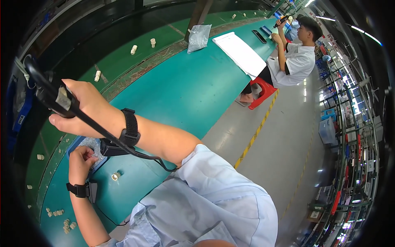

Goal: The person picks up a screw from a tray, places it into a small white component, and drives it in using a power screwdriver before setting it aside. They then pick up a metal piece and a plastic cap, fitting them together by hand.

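Observation:
My right hand (84,108) is wrapped round a black electric screwdriver (57,96) with a cord, raised above the green bench. Its tip is hidden. Below it, my left hand (82,159) has its fingers curled in at a blue tray (76,143) of small shiny metal pieces (94,147). Whatever the left fingers pinch is too small to make out. A cream plastic fitting with a round opening (116,176) lies on the bench beside the tray. Both wrists wear black straps with boxy devices.
Several cream fittings (66,225) lie at the lower left, others on the green conveyor (123,61) alongside. A clear plastic bag (199,38) and white papers (239,53) rest farther along the bench. A co-worker (294,61) sits beyond, by a red stool (263,94).

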Tool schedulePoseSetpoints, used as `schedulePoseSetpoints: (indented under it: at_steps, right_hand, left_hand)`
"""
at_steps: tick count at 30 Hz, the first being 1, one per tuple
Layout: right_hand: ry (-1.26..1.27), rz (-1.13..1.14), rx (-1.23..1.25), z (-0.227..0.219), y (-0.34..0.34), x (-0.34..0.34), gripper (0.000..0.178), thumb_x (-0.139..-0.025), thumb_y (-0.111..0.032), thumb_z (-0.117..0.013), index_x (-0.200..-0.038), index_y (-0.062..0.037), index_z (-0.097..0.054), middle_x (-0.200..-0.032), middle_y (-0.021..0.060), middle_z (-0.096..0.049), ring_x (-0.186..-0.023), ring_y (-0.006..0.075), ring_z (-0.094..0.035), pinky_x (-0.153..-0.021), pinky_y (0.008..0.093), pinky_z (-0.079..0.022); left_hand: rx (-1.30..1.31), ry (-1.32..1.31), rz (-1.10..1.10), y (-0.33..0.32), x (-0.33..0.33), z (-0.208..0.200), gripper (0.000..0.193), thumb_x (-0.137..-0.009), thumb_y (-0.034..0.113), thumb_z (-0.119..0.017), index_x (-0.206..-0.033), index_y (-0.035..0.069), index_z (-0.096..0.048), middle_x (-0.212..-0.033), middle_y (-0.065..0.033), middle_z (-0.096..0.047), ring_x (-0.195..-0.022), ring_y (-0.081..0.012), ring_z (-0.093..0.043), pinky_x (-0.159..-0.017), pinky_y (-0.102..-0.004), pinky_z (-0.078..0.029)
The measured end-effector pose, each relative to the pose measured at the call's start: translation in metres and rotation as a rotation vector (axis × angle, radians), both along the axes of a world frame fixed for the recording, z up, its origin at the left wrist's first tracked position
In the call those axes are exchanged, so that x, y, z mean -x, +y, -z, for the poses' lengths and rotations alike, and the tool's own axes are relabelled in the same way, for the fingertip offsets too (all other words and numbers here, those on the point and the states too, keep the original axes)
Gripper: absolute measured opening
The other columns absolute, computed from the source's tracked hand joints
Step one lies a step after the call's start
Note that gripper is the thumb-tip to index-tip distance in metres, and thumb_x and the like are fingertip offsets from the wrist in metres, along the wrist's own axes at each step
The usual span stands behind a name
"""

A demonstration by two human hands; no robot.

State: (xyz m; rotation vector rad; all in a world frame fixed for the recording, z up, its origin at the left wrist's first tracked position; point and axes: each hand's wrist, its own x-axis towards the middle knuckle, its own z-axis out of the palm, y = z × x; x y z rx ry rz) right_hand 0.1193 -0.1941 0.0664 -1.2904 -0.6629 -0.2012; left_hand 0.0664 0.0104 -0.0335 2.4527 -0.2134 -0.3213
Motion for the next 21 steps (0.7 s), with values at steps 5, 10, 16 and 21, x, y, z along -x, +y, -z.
schedulePoseSetpoints:
  at_steps: [5, 10, 16, 21]
  right_hand:
    - [0.01, -0.011, -0.069, -0.002, 0.005, 0.006, 0.023, -0.074, -0.011, -0.072, -0.09, -0.0031, -0.057, -0.067, -0.0005, -0.054, -0.06, 0.0072, -0.053, -0.056, 0.0234, -0.044]
    - [0.174, -0.104, -0.159, 0.004, 0.007, 0.02, 0.012, -0.084, -0.01, -0.066, -0.092, -0.0028, -0.06, -0.072, 0.0004, -0.058, -0.059, 0.0068, -0.055, -0.053, 0.0228, -0.045]
    - [0.186, -0.068, 0.001, 0.007, 0.005, 0.047, 0.029, -0.093, -0.022, -0.045, -0.108, 0.0018, -0.047, -0.063, 0.0024, -0.045, -0.055, 0.0125, -0.044, -0.057, 0.0301, -0.04]
    - [0.124, -0.276, -0.13, 0.008, 0.007, 0.053, 0.03, -0.089, -0.024, -0.052, -0.107, -0.0005, -0.045, -0.059, 0.0044, -0.045, -0.049, 0.0165, -0.046, -0.054, 0.0331, -0.042]
  left_hand:
    - [0.101, -0.1, -0.046, 0.01, 0.004, 0.006, 0.013, -0.068, -0.009, -0.069, -0.079, -0.004, -0.063, -0.069, -0.0079, -0.057, -0.07, -0.0171, -0.056, -0.064, -0.0282, -0.045]
    - [0.104, -0.382, 0.074, 0.021, 0.007, 0.016, 0.008, -0.076, 0.0, -0.066, -0.084, -0.002, -0.067, -0.082, -0.0142, -0.064, -0.077, -0.0287, -0.059, -0.07, -0.0346, -0.047]
    - [0.114, -0.393, -0.092, 0.024, 0.022, 0.014, 0.01, -0.078, 0.013, -0.067, -0.074, 0.004, -0.063, -0.076, -0.012, -0.057, -0.074, -0.031, -0.058, -0.066, -0.0397, -0.046]
    - [0.125, -0.461, -0.155, 0.025, 0.027, 0.029, 0.007, -0.079, 0.013, -0.066, -0.077, 0.006, -0.066, -0.079, -0.0109, -0.059, -0.075, -0.0311, -0.058, -0.068, -0.0407, -0.048]
